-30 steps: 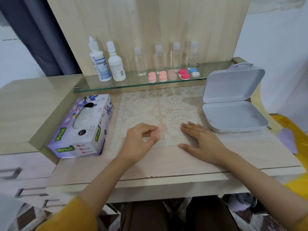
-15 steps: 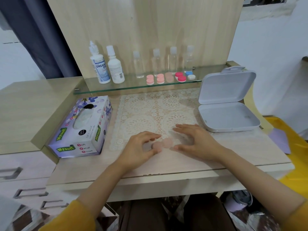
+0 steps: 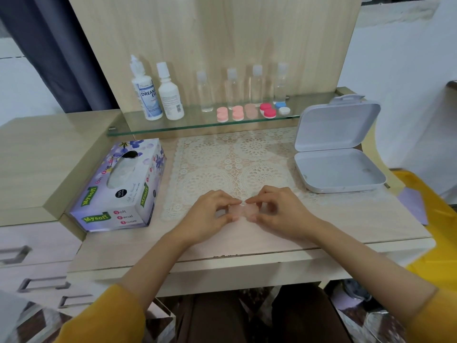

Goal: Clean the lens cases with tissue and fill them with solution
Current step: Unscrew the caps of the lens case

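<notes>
A pale pink lens case point(image 3: 243, 211) with two round caps lies at the near edge of the lace mat point(image 3: 235, 162). My left hand point(image 3: 210, 216) pinches its left cap and my right hand point(image 3: 277, 211) pinches its right cap. Several more lens cases point(image 3: 237, 113), pink, red and blue-white, sit on the glass shelf point(image 3: 173, 127). Two white solution bottles point(image 3: 158, 95) stand at the shelf's left end. A purple tissue box point(image 3: 121, 186) lies left of the mat.
An open grey hinged box point(image 3: 338, 169) sits at the right of the desk. Several small clear bottles point(image 3: 257, 85) stand behind the lens cases on the shelf. Drawers with handles are at the lower left. A yellow object point(image 3: 440, 219) lies beyond the desk's right edge.
My left hand set the pink case down on the mat's near edge. My right hand, flat on the mat before, curled in and took hold of the case's right cap.
</notes>
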Motion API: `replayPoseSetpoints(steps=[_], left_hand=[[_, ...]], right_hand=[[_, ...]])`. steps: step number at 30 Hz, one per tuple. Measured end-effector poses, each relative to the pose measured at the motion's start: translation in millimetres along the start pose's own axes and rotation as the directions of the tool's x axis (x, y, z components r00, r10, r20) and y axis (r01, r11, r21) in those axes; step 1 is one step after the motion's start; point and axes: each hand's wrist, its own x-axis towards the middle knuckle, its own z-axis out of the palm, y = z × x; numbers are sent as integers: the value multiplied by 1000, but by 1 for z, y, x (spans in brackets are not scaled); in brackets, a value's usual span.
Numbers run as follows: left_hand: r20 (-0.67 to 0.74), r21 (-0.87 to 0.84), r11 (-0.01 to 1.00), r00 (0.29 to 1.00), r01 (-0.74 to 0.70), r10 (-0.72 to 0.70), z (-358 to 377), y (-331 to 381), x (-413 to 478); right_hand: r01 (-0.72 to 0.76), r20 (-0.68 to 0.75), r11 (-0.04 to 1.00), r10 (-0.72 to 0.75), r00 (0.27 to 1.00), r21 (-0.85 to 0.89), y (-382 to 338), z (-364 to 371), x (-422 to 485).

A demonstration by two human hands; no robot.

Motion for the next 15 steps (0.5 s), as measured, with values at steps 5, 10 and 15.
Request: replayPoseSetpoints(steps=[5, 10, 15], left_hand=[[-38, -5, 1000, 999, -3, 2, 9, 1, 1], [-184, 20, 1000, 983, -7, 11, 20, 5, -3], [-298, -68, 995, 950, 75, -92, 25, 9, -3]], right_hand=[[28, -40, 999, -27, 999, 39, 3, 9, 1], [55, -78, 998, -57, 995, -17, 4, 14, -1], [56, -82, 996, -62, 995, -66, 2, 13, -3]])
